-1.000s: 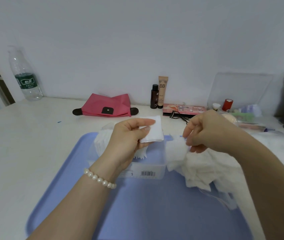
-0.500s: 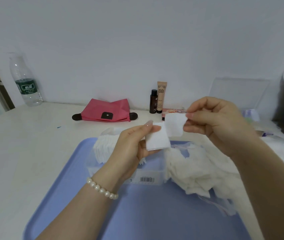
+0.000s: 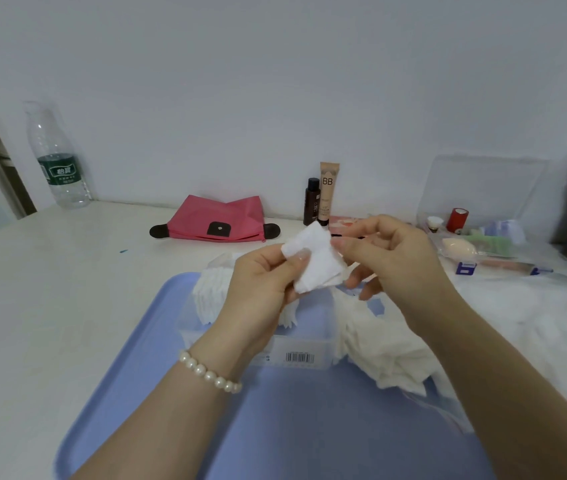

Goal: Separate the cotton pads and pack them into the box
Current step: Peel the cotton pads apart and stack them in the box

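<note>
My left hand (image 3: 261, 289) pinches a small stack of white cotton pads (image 3: 315, 265) above the box, thumb on top. My right hand (image 3: 392, 258) meets it from the right, its thumb and forefinger pinching the right edge of the upper pad. Below them a clear plastic box (image 3: 295, 355) with a barcode label stands on the blue tray (image 3: 309, 431). A row of packed pads (image 3: 211, 296) fills the box's left part. A loose heap of pads (image 3: 382, 344) lies on the tray to the right of the box.
At the back wall sit a pink pouch (image 3: 216, 220), a dark bottle (image 3: 311, 202) and a BB tube (image 3: 328, 192). A water bottle (image 3: 57, 161) stands far left. A clear organiser with cosmetics (image 3: 476, 237) is at the right.
My right hand lifted one pad from the heap and brought it left onto the pad in my left hand. The two pads now overlap between both hands.
</note>
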A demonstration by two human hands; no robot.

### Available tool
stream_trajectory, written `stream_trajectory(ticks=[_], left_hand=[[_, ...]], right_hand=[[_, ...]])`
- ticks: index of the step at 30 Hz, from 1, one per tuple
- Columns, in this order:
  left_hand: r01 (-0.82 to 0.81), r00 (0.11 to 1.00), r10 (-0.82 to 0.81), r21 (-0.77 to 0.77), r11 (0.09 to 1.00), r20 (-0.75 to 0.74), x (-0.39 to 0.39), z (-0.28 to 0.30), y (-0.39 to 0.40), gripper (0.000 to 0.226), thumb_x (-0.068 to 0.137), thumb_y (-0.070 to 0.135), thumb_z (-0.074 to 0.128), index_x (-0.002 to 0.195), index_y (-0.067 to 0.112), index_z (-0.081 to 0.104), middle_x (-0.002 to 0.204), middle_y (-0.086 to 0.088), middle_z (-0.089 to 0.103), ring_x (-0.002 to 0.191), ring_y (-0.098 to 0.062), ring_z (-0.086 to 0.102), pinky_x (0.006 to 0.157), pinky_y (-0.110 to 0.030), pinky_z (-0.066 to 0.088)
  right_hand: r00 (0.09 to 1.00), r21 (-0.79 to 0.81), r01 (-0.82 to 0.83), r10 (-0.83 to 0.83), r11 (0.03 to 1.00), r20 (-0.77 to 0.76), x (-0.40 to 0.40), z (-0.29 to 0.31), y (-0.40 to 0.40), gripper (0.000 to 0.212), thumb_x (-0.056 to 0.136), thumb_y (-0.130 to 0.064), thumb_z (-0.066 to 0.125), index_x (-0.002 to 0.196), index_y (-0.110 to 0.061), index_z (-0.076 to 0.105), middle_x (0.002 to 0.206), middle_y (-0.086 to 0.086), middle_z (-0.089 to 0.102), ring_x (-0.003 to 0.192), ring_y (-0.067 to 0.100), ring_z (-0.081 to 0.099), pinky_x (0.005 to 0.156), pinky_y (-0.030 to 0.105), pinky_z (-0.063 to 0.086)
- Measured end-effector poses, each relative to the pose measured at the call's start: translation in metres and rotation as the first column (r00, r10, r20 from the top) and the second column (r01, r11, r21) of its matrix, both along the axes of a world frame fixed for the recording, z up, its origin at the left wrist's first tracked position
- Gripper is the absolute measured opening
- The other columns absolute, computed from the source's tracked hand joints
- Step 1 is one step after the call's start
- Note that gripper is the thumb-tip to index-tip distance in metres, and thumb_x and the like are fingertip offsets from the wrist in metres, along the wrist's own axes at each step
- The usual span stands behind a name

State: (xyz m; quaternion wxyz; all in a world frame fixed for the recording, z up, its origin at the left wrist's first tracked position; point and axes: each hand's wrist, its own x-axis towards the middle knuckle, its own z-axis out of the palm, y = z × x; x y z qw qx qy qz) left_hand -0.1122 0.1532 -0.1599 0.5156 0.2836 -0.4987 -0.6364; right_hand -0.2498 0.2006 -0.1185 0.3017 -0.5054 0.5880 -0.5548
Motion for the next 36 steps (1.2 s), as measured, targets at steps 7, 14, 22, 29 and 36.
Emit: stream_trajectory(ticks=[7,14,22,29,36], left_hand=[[0.066,0.996,-0.061,-0.069,0.995,0.071,-0.002,-0.002,0.004,0.019,0.083,-0.004,0.059,0.089,0.01,0.071,0.083,-0.005,0.074,0.078,-0.015,0.07,0.072,-0.024,0.057],[0.142,0.99,-0.142,-0.052,0.989,-0.008,0.003,0.002,0.002,0.041,0.084,-0.021,0.042,0.106,0.007,0.064,0.091,-0.006,0.073,0.086,-0.018,0.069,0.078,-0.027,0.056],[0.204,0.977,-0.205,-0.016,0.979,-0.06,0.002,0.004,0.002,0.042,0.084,-0.021,0.036,0.104,0.003,0.063,0.093,-0.009,0.073,0.086,-0.02,0.07,0.075,-0.029,0.058],[0.181,0.976,-0.174,0.046,0.982,-0.134,0.002,0.006,0.001,0.04,0.082,0.013,0.051,0.117,-0.005,0.058,0.108,-0.019,0.068,0.093,-0.027,0.067,0.076,-0.034,0.056],[0.169,0.976,-0.161,0.047,0.984,-0.144,0.001,0.006,0.003,0.027,0.086,0.009,0.048,0.106,-0.004,0.061,0.089,-0.011,0.072,0.08,-0.02,0.07,0.072,-0.032,0.058]], right_hand=[[0.992,-0.02,0.028,-0.03,0.999,-0.125,-0.002,-0.004,-0.002,0.017,0.069,-0.007,0.079,0.081,-0.007,0.068,0.069,0.015,0.067,0.055,0.013,0.063,0.053,0.026,0.054],[0.993,-0.007,-0.004,0.005,1.0,0.116,-0.007,0.002,0.0,0.013,0.069,-0.002,0.076,0.076,-0.008,0.067,0.053,-0.001,0.065,0.042,0.005,0.054,0.038,0.015,0.042],[0.995,-0.017,0.029,-0.027,0.999,0.094,-0.009,-0.003,-0.003,0.008,0.075,-0.002,0.072,0.075,-0.007,0.065,0.058,0.002,0.066,0.039,0.009,0.055,0.036,0.017,0.041],[0.974,-0.026,-0.047,0.052,0.999,0.22,-0.009,-0.004,-0.005,0.006,0.077,-0.003,0.069,0.078,-0.007,0.065,0.054,-0.002,0.064,0.04,0.008,0.053,0.037,0.017,0.039],[0.994,-0.047,-0.007,0.012,0.999,0.106,-0.004,-0.007,-0.004,0.007,0.076,-0.001,0.071,0.077,-0.003,0.064,0.056,0.004,0.061,0.037,0.007,0.05,0.035,0.016,0.036]])
